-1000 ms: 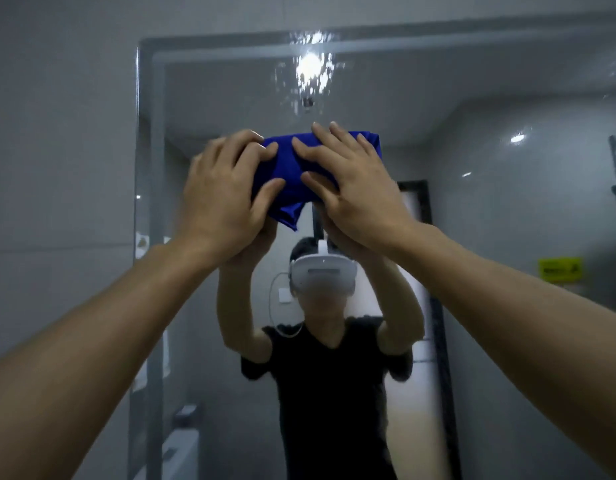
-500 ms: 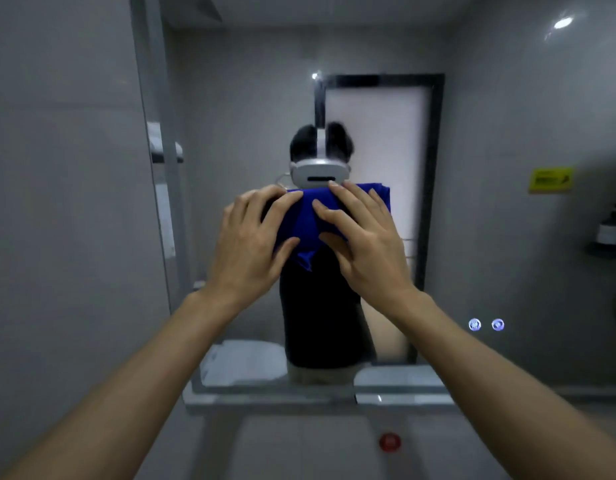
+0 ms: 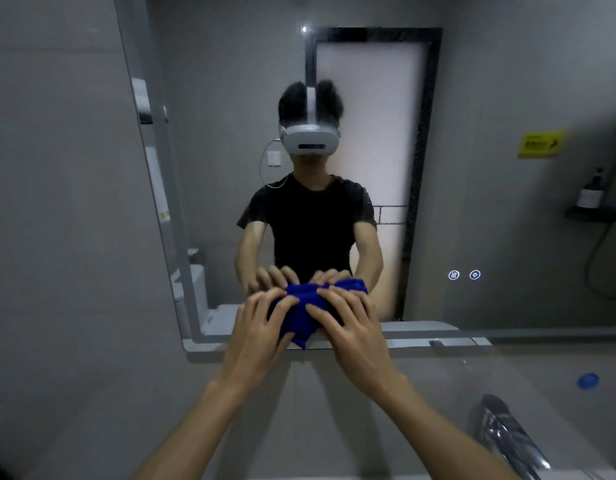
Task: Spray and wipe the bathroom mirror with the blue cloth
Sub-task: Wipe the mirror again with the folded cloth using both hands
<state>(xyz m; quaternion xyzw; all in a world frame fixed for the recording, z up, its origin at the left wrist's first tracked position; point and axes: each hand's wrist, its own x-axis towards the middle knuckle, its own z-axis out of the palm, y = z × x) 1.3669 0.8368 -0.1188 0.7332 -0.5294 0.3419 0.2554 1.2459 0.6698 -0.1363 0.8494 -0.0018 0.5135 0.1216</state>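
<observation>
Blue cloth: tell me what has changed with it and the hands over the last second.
Both hands slid the blue cloth down the mirror, from near its top edge to its bottom edge. Unchanged: the left hand and right hand press the bunched cloth flat against the glass, fingers spread.

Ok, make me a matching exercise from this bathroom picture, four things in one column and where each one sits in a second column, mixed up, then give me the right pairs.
Things:
1. blue cloth
2. faucet
3. yellow sign
4. lit touch icons

Places:
A. on the mirror glass, right of the cloth
B. lower right, below the mirror
C. pressed to the mirror's bottom edge under both hands, left hand and right hand
D. reflected, high on the wall at right

Pairs: 1-C, 2-B, 3-D, 4-A
</observation>
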